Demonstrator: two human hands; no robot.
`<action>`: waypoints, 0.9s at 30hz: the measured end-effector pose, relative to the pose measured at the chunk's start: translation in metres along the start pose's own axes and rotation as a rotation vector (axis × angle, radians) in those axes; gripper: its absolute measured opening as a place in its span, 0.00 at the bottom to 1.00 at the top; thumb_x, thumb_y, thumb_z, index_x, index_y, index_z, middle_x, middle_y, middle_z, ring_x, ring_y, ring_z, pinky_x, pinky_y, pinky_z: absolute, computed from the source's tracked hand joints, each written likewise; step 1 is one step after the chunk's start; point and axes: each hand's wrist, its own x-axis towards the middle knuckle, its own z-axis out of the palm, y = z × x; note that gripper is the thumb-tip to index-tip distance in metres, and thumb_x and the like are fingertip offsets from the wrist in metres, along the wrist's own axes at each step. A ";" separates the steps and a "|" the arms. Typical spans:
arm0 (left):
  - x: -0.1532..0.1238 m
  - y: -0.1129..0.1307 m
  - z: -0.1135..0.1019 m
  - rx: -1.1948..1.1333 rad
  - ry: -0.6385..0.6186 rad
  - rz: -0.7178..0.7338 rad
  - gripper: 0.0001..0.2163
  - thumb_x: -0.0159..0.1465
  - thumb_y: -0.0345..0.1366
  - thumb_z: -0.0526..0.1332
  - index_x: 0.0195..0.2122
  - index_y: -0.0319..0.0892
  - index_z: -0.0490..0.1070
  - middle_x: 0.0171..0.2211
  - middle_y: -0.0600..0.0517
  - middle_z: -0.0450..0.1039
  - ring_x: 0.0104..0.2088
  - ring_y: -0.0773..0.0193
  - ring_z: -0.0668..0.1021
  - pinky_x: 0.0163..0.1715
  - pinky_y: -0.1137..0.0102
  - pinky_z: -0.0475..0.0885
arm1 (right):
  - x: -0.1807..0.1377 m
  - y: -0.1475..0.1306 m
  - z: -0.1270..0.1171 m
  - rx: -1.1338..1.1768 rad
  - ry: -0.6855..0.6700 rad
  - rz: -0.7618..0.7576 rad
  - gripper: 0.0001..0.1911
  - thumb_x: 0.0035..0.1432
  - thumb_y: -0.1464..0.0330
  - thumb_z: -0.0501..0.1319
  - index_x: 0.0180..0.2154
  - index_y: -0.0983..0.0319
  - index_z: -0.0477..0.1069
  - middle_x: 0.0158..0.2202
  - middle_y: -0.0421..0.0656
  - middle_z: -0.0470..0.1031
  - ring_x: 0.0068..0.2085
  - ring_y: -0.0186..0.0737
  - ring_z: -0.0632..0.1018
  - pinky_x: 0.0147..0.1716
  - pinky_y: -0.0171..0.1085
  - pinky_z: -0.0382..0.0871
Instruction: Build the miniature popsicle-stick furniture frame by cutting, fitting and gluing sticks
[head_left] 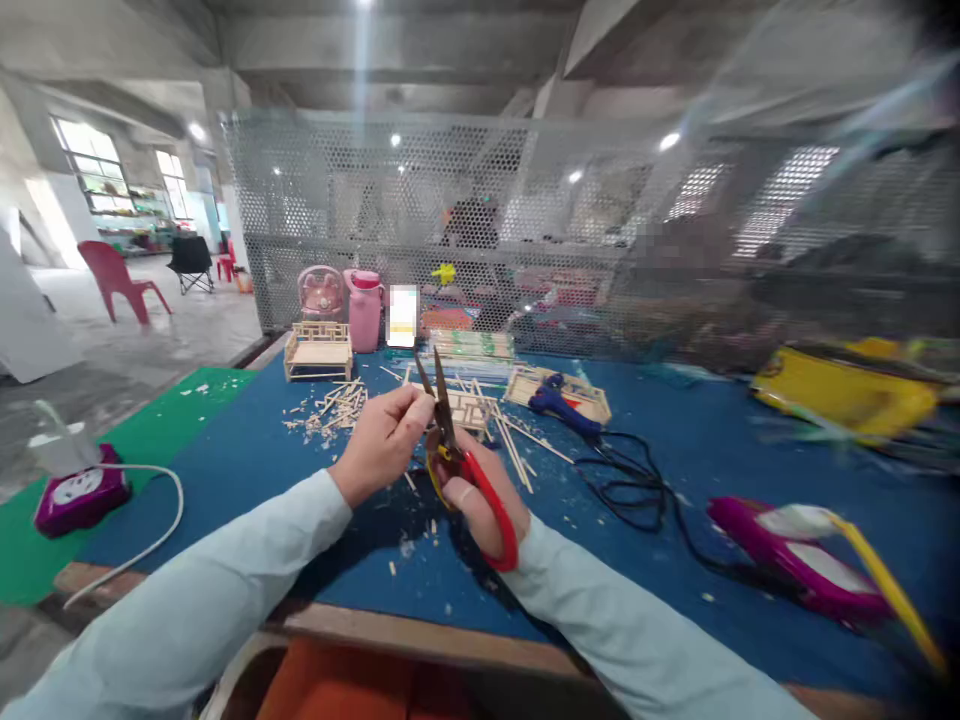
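The right side of the view was smeared with blur, so the yellow and purple things lying there could not be made out, and whatever stood behind the mesh screen (pixel 525 200) showed only as dim shapes. A label on a bottle at the back was blotted out. The near edge of the table (pixel 390 630) cut off both sleeves. Whatever the left hand (pixel 382 440) pinched was too thin or too hidden to tell. The scissors (pixel 456 455) were held above the blue mat (pixel 675 450), near its front middle, with dark blades pointing up and away and red handles with a yellow patch at the pivot. The blades stood a little apart in a narrow V. The right hand (pixel 480 500) was closed on the handles, a finger through the big red loop and the thumb side hidden behind the pivot. The left hand's thumb and fingertips (pixel 414 402) were pressed together just beside the lower blade, touching or nearly touching it. Behind the hands lay loose sticks (pixel 514 445), a heap of scraps (pixel 334 405), a small wooden bench (pixel 318 350) and a blue glue gun (pixel 559 405) with its black cord trailing right.
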 end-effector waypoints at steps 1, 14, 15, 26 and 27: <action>-0.001 0.000 0.001 0.020 0.004 0.013 0.15 0.64 0.37 0.46 0.21 0.41 0.55 0.19 0.57 0.57 0.22 0.72 0.61 0.23 0.75 0.58 | 0.000 -0.002 0.001 -0.010 0.018 -0.004 0.21 0.39 0.73 0.51 0.39 0.63 0.67 0.28 0.41 0.68 0.29 0.39 0.68 0.32 0.38 0.65; 0.001 -0.007 -0.009 0.550 0.132 0.585 0.15 0.65 0.33 0.47 0.21 0.40 0.60 0.18 0.55 0.61 0.22 0.70 0.64 0.24 0.75 0.59 | 0.001 -0.008 0.005 -0.165 0.038 0.045 0.26 0.37 0.76 0.51 0.43 0.63 0.63 0.29 0.40 0.65 0.30 0.37 0.67 0.34 0.38 0.65; 0.001 -0.006 -0.009 0.546 0.112 0.587 0.15 0.65 0.33 0.47 0.21 0.40 0.61 0.18 0.55 0.61 0.22 0.70 0.64 0.24 0.75 0.59 | 0.001 -0.009 0.004 -0.168 0.044 0.037 0.26 0.37 0.76 0.51 0.43 0.63 0.63 0.29 0.40 0.65 0.29 0.37 0.66 0.33 0.37 0.65; -0.008 0.000 0.004 0.098 0.017 0.210 0.18 0.66 0.40 0.46 0.21 0.39 0.62 0.19 0.55 0.62 0.21 0.72 0.65 0.24 0.76 0.61 | 0.000 -0.007 0.001 -0.018 0.107 -0.008 0.20 0.41 0.75 0.52 0.40 0.61 0.67 0.24 0.37 0.66 0.25 0.35 0.66 0.28 0.35 0.64; -0.007 0.000 0.005 0.025 0.031 0.152 0.19 0.66 0.41 0.46 0.20 0.39 0.61 0.19 0.55 0.61 0.21 0.72 0.65 0.24 0.76 0.60 | 0.002 -0.006 0.001 0.011 0.112 0.000 0.21 0.42 0.74 0.53 0.42 0.61 0.66 0.26 0.38 0.67 0.28 0.36 0.67 0.31 0.36 0.65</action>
